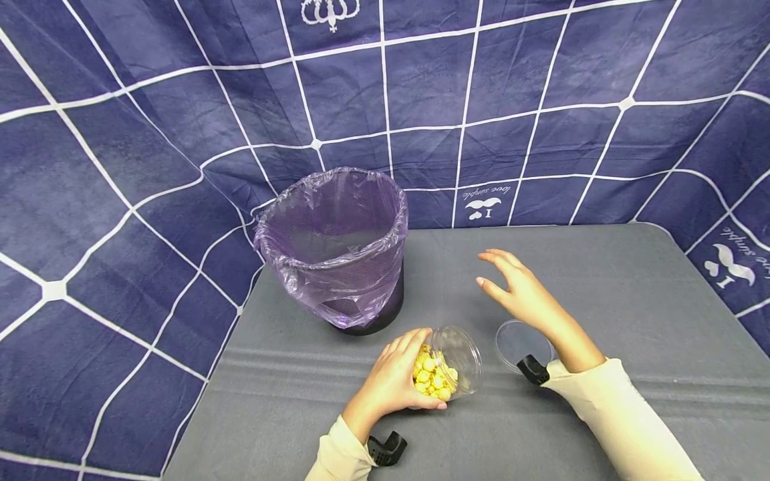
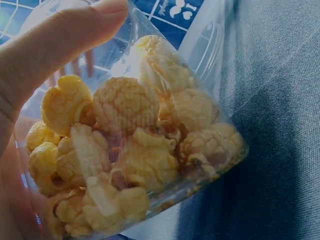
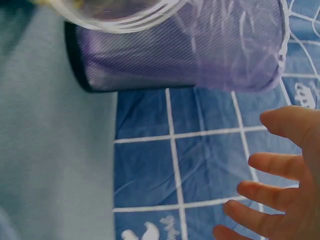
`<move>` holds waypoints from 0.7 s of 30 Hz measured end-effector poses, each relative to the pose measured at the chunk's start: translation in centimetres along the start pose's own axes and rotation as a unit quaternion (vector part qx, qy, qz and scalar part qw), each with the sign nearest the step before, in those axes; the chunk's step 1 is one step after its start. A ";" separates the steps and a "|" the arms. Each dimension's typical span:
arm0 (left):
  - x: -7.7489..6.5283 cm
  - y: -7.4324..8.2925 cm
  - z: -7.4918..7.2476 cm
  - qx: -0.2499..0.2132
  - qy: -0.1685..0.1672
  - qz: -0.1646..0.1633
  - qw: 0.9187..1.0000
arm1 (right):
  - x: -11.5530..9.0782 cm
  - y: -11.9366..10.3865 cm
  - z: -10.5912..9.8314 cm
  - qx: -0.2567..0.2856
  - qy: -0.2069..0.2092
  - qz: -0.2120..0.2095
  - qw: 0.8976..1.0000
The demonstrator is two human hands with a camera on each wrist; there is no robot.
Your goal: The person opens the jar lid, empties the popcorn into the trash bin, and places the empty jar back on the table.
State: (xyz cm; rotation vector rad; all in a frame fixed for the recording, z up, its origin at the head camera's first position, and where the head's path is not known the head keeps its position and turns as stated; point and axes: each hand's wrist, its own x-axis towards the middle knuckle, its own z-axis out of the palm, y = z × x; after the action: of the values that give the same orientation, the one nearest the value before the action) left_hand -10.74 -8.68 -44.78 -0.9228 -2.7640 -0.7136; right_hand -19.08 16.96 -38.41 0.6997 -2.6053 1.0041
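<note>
The clear jar (image 1: 468, 354) is held in front of the bin, on the side nearer the person; its thin plastic wall is rounded and tipped, with the ringed rim toward the right. Behind hangs a creased blue cloth (image 1: 421, 87) crossed by white lines, and below it spreads a matte grey table (image 1: 637, 300) with faint folds. The round bin (image 1: 394, 306) is black mesh, draped in a crinkled, see-through purple liner (image 1: 375, 284). A flat, clear round lid (image 1: 516, 339) lies on the table, right of the jar. Inside the jar, yellow popcorn (image 1: 430, 377) shows as knobbly lumps.

The grey surface runs past the lid to the cloth; a wide gap lies between the bin and the right hand (image 1: 526, 294), a narrow strip between bin and jar. The bin's wrapped mouth faces up.

Two cream sleeves (image 1: 625, 414) reach in from the near side. The right hand is raised over the table, fingers spread, thumb apart. The left hand (image 1: 394, 374) grips the jar, thumb on its near side, fingers across its far side.
</note>
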 end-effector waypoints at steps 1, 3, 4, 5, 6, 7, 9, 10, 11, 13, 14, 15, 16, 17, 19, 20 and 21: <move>0.0 0.0 0.0 0.001 0.000 0.000 1.000 | 0.5 -0.3 -0.1 0.001 0.004 -0.005 1.000; 0.0 0.0 0.0 0.000 -0.001 -0.001 1.000 | 1.3 -0.9 -0.4 0.000 0.009 -0.014 1.000; 0.0 0.0 0.0 0.000 -0.001 -0.001 1.000 | 1.8 -1.1 -0.5 -0.001 0.010 -0.017 1.000; 0.0 0.0 0.0 0.000 -0.001 -0.002 1.000 | 2.2 -1.4 -0.5 0.000 0.012 -0.021 1.000; 0.0 0.0 0.0 0.000 -0.002 -0.002 1.000 | 2.5 -1.7 -0.5 0.000 0.012 -0.024 1.000; -0.1 0.0 0.0 0.000 -0.002 -0.002 1.000 | 2.8 -1.9 -0.5 0.001 0.013 -0.025 1.000; 0.0 0.0 0.1 -0.001 -0.001 0.001 1.000 | 3.5 -2.4 -0.4 0.007 0.013 -0.026 1.000; 0.0 0.0 0.1 -0.001 0.000 0.002 1.000 | 3.7 -2.7 -0.3 0.010 0.013 -0.026 1.000; 0.0 0.0 0.1 -0.001 0.001 0.003 1.000 | 4.0 -2.9 -0.2 0.014 0.013 -0.026 0.999; 0.1 0.0 0.1 -0.002 0.004 0.006 1.000 | 4.5 -3.4 0.0 0.023 0.012 -0.026 0.999; 0.1 0.0 0.1 -0.002 0.006 0.007 1.000 | 4.9 -3.7 0.1 0.029 0.010 -0.028 0.999; 0.1 0.0 0.2 -0.002 0.007 0.008 1.000 | 5.1 -4.0 0.2 0.033 0.009 -0.029 0.999; 0.1 -0.1 0.2 -0.003 0.008 0.008 1.000 | 5.4 -4.2 0.2 0.037 0.008 -0.030 0.999; 0.1 -0.1 0.3 -0.004 0.009 0.009 1.000 | 5.7 -4.5 0.2 0.041 0.007 -0.031 0.999; 0.1 -0.1 0.3 -0.005 0.010 0.008 1.000 | 6.4 -5.0 0.1 0.049 0.002 -0.031 0.998; 0.0 -0.1 0.3 -0.007 0.009 0.007 1.000 | 6.7 -5.2 0.0 0.053 -0.002 -0.029 0.998; 0.0 -0.1 0.4 -0.007 0.009 0.005 1.000 | 7.1 -5.4 0.0 0.054 -0.005 -0.026 0.998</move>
State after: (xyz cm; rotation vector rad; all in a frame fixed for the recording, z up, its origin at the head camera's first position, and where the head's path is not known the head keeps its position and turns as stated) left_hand -10.85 -8.59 -45.14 -0.9287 -2.7401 -0.7367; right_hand -22.26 11.05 -32.54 0.7960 -2.5428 1.1361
